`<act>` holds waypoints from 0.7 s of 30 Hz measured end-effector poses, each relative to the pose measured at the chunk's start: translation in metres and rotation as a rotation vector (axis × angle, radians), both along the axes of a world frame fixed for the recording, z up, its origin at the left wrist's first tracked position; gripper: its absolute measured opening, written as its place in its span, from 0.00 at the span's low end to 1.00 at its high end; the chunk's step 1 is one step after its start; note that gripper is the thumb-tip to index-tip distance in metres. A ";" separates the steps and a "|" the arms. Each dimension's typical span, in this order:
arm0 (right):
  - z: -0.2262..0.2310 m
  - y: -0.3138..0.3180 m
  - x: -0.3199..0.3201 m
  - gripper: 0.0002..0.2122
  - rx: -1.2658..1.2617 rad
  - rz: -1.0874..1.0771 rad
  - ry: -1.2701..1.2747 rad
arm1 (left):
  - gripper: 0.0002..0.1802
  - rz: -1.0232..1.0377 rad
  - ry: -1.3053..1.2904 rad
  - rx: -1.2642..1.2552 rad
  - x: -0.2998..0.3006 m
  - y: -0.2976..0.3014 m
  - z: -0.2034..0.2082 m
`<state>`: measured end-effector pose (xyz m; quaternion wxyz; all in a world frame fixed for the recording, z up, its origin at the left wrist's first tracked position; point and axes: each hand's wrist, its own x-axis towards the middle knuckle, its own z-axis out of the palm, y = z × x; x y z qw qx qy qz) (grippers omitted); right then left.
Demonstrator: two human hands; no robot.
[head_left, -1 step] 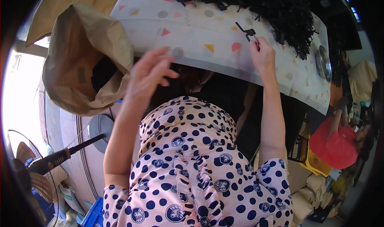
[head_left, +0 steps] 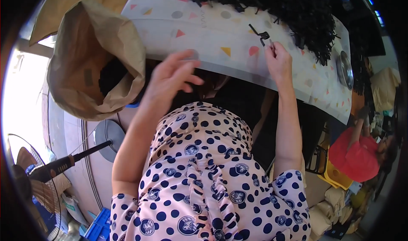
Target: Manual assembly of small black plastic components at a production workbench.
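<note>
My right hand (head_left: 279,64) is closed above the table, holding a slim, metallic-looking piece. A small black bent part (head_left: 264,35) with a thin straight arm shows at the far end of it; whether the two are one thing I cannot tell. My left hand (head_left: 176,75), slightly blurred, hangs at the table's near edge with its fingers apart and nothing in them. To its left a brown paper sack (head_left: 131,41) gapes, with black material (head_left: 112,77) inside. A large heap of thin black pieces (head_left: 263,3) covers the far right of the table.
A patterned cloth covers the table (head_left: 165,26). A round metal dish (head_left: 346,70) stands at its right edge. On the left are a fan (head_left: 44,190) and a dark pole (head_left: 85,154). A person in red (head_left: 355,154) is at the right, beside a yellow container (head_left: 335,173).
My left hand has moved to the right, away from the paper sack and along the table's edge. My right hand keeps its hold, nearly still.
</note>
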<state>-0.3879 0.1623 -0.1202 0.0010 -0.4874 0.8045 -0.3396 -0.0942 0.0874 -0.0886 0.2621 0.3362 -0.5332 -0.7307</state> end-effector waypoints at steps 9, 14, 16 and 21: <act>-0.007 0.023 0.132 0.05 -0.083 0.525 -0.707 | 0.19 -0.056 0.532 0.595 -0.011 0.006 -0.044; -0.021 0.026 0.145 0.03 -0.089 0.531 -0.727 | 0.20 0.006 0.633 0.630 0.003 0.008 -0.050; -0.017 0.029 0.147 0.03 -0.049 0.544 -0.667 | 0.20 -0.030 0.623 0.666 0.003 0.008 -0.054; -0.032 0.036 0.146 0.03 -0.076 0.571 -0.505 | 0.17 0.017 0.468 0.634 0.000 0.016 -0.055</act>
